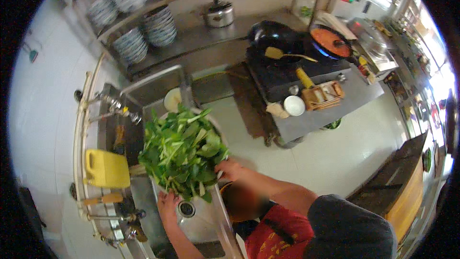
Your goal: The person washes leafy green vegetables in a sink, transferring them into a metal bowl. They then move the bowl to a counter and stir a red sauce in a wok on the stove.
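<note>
A big heap of leafy greens (184,156) rises from a round basin (221,132), of which only a bit of pale rim shows at the right. My left hand (167,206) is at the heap's near left edge, its fingers partly hidden under the leaves. At the near right edge my right hand (229,168) is closed, with its fingertips among the leaves. Both hands appear to grip the basin's side, though the leaves cover the exact contact. Below the greens lies the metal sink (203,225), with its round drain (186,208) showing beside my left hand.
Taps (115,105) and a yellow jug (108,169) line the left wall. A white bowl-like container (173,100) stands beyond the greens. On the stove to the right are a black wok (273,38) and a pan of red-orange food (330,40) over a blue flame. Stacked bowls (159,26) fill the shelves.
</note>
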A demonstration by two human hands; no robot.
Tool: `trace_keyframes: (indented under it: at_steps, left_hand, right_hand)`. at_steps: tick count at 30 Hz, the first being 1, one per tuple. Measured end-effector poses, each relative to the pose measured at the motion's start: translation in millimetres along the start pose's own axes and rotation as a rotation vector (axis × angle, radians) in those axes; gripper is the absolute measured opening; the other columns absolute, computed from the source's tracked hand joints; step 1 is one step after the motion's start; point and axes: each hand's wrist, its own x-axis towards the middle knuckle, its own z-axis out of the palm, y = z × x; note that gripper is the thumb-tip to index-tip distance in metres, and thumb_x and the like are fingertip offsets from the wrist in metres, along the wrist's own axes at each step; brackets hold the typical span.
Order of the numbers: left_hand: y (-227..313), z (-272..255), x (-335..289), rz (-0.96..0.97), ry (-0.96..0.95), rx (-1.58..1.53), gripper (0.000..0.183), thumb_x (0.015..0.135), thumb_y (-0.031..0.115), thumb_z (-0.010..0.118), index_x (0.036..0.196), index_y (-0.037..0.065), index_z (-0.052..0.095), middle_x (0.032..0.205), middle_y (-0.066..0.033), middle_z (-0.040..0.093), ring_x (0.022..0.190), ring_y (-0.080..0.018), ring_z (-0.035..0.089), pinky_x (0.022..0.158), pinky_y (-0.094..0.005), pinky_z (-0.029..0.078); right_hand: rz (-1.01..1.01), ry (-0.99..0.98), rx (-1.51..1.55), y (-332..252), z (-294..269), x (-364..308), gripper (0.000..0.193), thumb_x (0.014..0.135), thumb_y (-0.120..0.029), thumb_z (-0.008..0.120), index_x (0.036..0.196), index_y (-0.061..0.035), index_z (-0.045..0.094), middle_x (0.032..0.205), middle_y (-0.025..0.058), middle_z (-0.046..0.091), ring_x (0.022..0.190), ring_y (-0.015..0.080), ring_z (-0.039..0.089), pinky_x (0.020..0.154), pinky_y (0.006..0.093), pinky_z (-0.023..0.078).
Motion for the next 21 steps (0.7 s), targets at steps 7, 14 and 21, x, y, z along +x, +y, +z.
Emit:
trace_keyframes:
  at_steps: [7, 14, 21]
  left_hand:
    - [-3, 2, -2, 0.04, 0.032, 0.044, 0.028, 0.089, 0.004, 0.069, 0.101, 0.008, 0.044, 0.08, -0.0038, 0.053, 0.061, -0.0135, 0.048, 0.052, -0.0309, 0.04]
    - [5, 70, -112, 0.097, 0.207, -0.005, 0.031, 0.085, -0.001, 0.067, 0.087, 0.011, 0.039, 0.072, -0.0008, 0.043, 0.057, -0.012, 0.041, 0.05, -0.0291, 0.035]
    - [-27, 110, -245, 0.17, -0.064, 0.111, 0.024, 0.081, -0.002, 0.063, 0.102, 0.003, 0.052, 0.085, -0.0036, 0.055, 0.069, -0.0138, 0.052, 0.059, -0.029, 0.043]
  right_hand:
    - [0.173, 0.135, 0.286, -41, -10, 10, 0.031, 0.073, -0.015, 0.077, 0.101, -0.0103, 0.064, 0.095, 0.0085, 0.065, 0.096, 0.0258, 0.064, 0.079, 0.0434, 0.055]
    - [0.578, 0.088, 0.535, -113, -80, -76, 0.034, 0.077, -0.011, 0.07, 0.111, -0.0098, 0.065, 0.108, 0.014, 0.064, 0.096, 0.0342, 0.063, 0.092, 0.0477, 0.049]
    - [0.549, 0.037, 0.146, -133, -80, -237, 0.035, 0.078, -0.001, 0.067, 0.112, -0.0082, 0.063, 0.103, 0.0101, 0.065, 0.094, 0.0269, 0.063, 0.08, 0.0416, 0.053]
